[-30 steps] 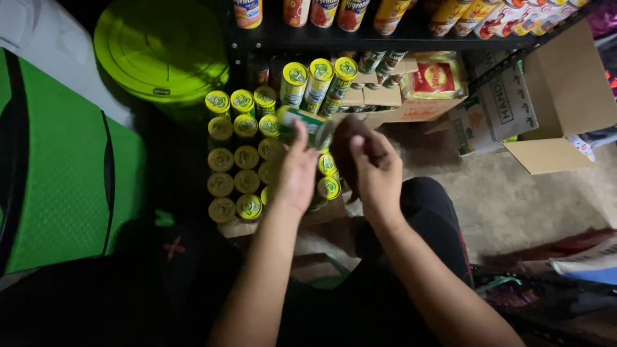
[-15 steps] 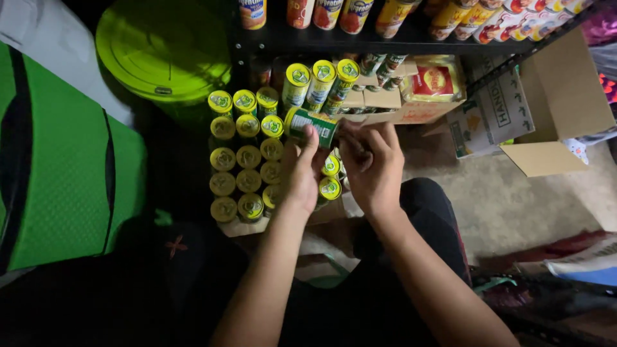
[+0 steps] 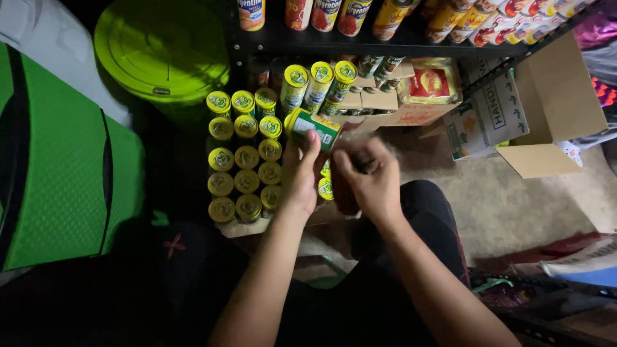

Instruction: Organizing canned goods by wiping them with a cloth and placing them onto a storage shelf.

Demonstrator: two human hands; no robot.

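Observation:
My left hand (image 3: 299, 172) grips a green can with a yellow lid (image 3: 313, 128), tipped on its side above a low carton. My right hand (image 3: 366, 177) is right beside it, fingers curled and blurred; whether it holds anything is unclear. The cardboard tray (image 3: 247, 226) in front of me carries several rows of matching yellow-lidded cans (image 3: 246, 157), standing upright. More of the same cans (image 3: 318, 83) stand on the bottom shelf behind it.
A dark metal shelf (image 3: 360, 40) with red-labelled cans runs across the top. A lime-green plastic lid (image 3: 160, 48) lies upper left, a green mat (image 3: 58, 167) at left. An open cardboard box (image 3: 546, 109) and a yellow packet (image 3: 427, 82) are at right.
The can in my left hand has lifted slightly and turned more onto its side. My right hand has shifted beside it and closed its fingers.

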